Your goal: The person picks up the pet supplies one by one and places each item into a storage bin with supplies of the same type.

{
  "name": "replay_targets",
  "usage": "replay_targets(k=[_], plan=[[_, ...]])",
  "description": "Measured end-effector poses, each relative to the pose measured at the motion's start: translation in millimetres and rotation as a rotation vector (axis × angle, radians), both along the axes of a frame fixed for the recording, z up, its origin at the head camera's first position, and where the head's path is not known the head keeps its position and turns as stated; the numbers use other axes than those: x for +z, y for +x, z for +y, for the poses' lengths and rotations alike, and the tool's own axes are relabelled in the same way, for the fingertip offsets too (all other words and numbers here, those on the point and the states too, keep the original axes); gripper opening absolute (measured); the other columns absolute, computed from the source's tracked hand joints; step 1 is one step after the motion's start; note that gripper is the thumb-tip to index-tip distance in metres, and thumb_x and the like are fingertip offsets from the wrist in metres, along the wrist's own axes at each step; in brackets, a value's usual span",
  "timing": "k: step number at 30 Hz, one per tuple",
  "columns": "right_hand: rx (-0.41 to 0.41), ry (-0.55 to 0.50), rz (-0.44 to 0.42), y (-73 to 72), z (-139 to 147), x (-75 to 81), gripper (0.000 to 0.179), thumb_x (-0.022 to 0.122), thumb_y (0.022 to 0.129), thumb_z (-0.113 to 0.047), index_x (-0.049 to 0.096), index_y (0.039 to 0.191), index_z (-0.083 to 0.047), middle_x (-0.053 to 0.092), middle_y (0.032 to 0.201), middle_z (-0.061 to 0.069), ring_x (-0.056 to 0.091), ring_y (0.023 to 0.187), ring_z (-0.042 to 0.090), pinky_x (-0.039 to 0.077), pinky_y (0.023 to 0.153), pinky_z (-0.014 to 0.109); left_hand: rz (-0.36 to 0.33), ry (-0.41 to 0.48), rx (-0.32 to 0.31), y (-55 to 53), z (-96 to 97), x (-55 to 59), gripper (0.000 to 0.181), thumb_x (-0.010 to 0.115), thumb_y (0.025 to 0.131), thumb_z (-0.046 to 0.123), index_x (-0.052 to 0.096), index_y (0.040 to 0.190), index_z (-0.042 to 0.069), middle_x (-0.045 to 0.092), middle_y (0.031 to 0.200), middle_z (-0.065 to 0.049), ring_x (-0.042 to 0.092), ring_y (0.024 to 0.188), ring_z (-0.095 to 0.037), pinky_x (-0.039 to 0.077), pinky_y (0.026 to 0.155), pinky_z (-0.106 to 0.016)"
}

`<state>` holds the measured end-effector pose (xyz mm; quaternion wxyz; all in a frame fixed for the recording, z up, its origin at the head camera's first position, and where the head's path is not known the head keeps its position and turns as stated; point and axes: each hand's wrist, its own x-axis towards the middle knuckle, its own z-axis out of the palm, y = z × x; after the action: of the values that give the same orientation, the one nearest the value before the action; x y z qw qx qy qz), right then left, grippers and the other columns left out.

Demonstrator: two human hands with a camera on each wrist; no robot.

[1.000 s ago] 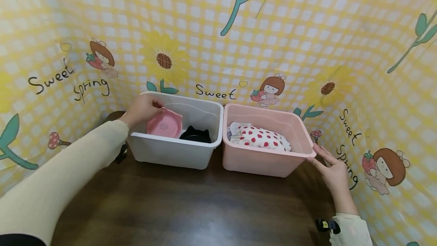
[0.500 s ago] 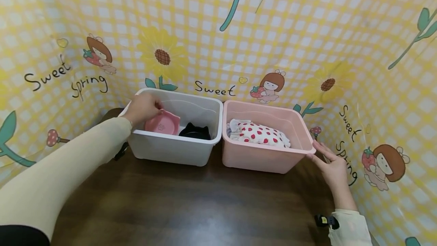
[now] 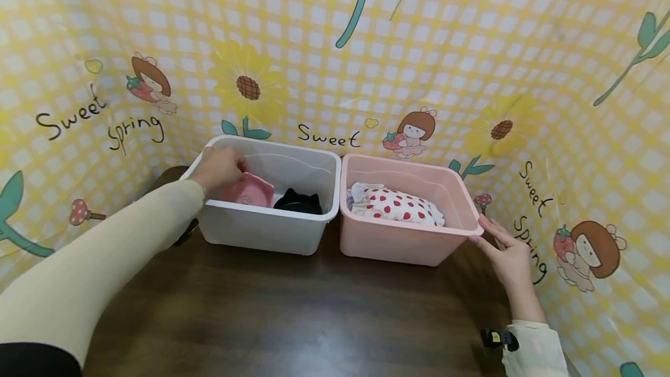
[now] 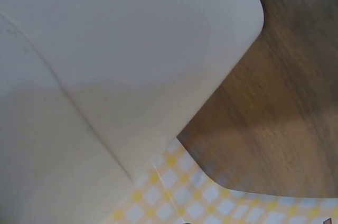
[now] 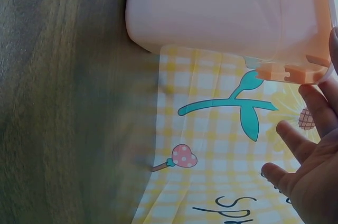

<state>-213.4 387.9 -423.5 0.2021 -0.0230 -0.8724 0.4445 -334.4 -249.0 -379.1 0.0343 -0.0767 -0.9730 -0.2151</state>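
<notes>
A pink dish [image 3: 250, 191] with cat ears and a paw print sits tilted inside the grey-white bin [image 3: 267, 228]. My left hand [image 3: 220, 169] reaches over the bin's left side and pinches the dish's upper edge; its lower fingers are hidden. Beside the dish lies a black cat-eared dish [image 3: 298, 202]. My right hand [image 3: 513, 266] touches the right front corner of the pink bin [image 3: 398, 243], its fingers mostly straight and spread in the right wrist view. A white cloth bundle with red strawberries [image 3: 400, 205] lies in the pink bin.
Both bins stand side by side on a dark wooden table [image 3: 293, 313], close to a yellow checked backdrop [image 3: 314, 63] that rises behind and at both sides. A dark rounded object [image 3: 173, 176] shows partly behind my left arm.
The pink dish has sunk lower and slightly left in the grey-white bin with my left hand. My right hand stays at the pink bin's corner. The head view has shifted slightly.
</notes>
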Motion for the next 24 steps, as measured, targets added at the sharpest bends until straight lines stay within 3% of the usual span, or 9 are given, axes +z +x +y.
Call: replay_targets(k=[11, 18, 21, 24], plan=[[-0.024, -0.005, 0.016, -0.4, 5, 2.9, 0.050, 0.083, 0.088, -0.031, 0.068, 0.134, -0.021, 0.063, 0.138, -0.012, 0.050, 0.132, -0.006, 0.040, 0.104, 0.010, 0.027, -0.033, -0.029, -10.1, 1.9, -0.2, 0.015, 0.073, 0.089, 0.017, 0.078, 0.099, 0.008, 0.077, 0.099, -0.009, 0.065, 0.106, -0.033, 0.022, 0.110, -0.059], [-0.019, 0.015, 0.010, 0.0, 3, 2.7, 0.050, 0.083, 0.087, -0.033, 0.069, 0.134, -0.023, 0.064, 0.138, -0.010, 0.049, 0.134, -0.005, 0.039, 0.107, 0.012, 0.047, 0.044, -0.046, -7.4, 1.1, 3.9, 0.030, 0.076, 0.089, 0.022, 0.074, 0.113, 0.005, 0.076, 0.111, -0.013, 0.064, 0.113, -0.034, 0.017, 0.113, -0.066], [-0.005, 0.031, 0.001, -1.1, 2, 1.5, 0.051, 0.083, 0.087, -0.035, 0.069, 0.134, -0.023, 0.064, 0.138, -0.008, 0.047, 0.135, -0.006, 0.039, 0.109, 0.015, 0.042, 0.106, -0.045, -4.5, -1.6, 7.2, 0.030, 0.077, 0.089, 0.020, 0.073, 0.114, 0.005, 0.075, 0.110, -0.012, 0.066, 0.111, -0.032, 0.028, 0.113, -0.063], [-0.002, 0.041, -0.009, -0.7, 1, 0.3, 0.052, 0.082, 0.088, -0.037, 0.068, 0.135, -0.022, 0.064, 0.138, -0.007, 0.047, 0.135, -0.007, 0.039, 0.110, 0.017, 0.023, 0.170, -0.054, -1.7, -4.4, 11.4, 0.031, 0.078, 0.090, 0.017, 0.072, 0.117, 0.003, 0.074, 0.112, -0.014, 0.067, 0.108, -0.031, 0.046, 0.102, -0.055]])
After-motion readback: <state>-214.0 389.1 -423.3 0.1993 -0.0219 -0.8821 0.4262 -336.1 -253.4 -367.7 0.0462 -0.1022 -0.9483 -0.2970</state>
